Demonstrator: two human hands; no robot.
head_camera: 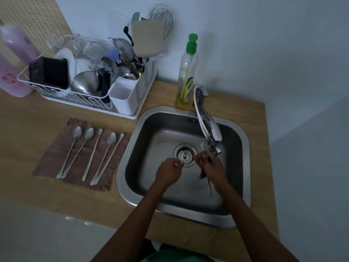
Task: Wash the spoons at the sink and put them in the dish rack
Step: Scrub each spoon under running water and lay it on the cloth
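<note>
Over the sink (128, 186), the right hand (213, 167) curls its fingers around a long spoon (209, 186), whose handle points toward the person. The left hand (168, 171) has curled fingers; I cannot tell if they pinch something. Left of the sink, five spoons (90, 154) lie side by side on a brown cloth (52, 163). Behind them stands the full dish rack (75, 99).

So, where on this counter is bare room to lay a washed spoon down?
Bare wooden counter lies between the brown cloth and the white wire dish rack, in front of the cloth, and right of the steel sink. Crowded: the cloth holds five long metal spoons; the rack is packed with dishes.
</note>
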